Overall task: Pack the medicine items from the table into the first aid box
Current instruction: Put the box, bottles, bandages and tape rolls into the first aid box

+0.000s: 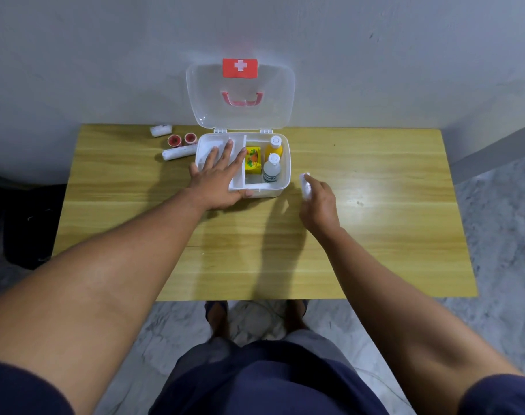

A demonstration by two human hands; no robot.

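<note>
The first aid box (273, 187) sits toward the back of the wooden counter (375, 235), its clear lid (282, 94) standing open and leaning against the wall, with a red cross label (240, 67) at the top and a pink handle (242, 100) below it. Inside the box, a white inner tray (237, 163) fills the left part; its visible sections look bare. To the right of the tray stands a yellow carton (253, 160), and beside that, in the right-hand space, a yellow bottle (274, 147) with a white cap stands behind a clear bottle (271, 169) with a white cap. The left hand (219, 178) lies flat over the tray, its fingers (226, 151) spread and reaching into it, the thumb along the front edge of the box. The right hand (319, 202) hovers just to the right of the box with its fingers curled around a small white item (305, 184), which is too blurred to name. Still out on the counter, left of the box, lie two white bandage rolls, one near the wall (161, 130) and one closer to the box (179, 152), and between them stand two red-rimmed tape rolls (174, 140) (190, 137) side by side.
</note>
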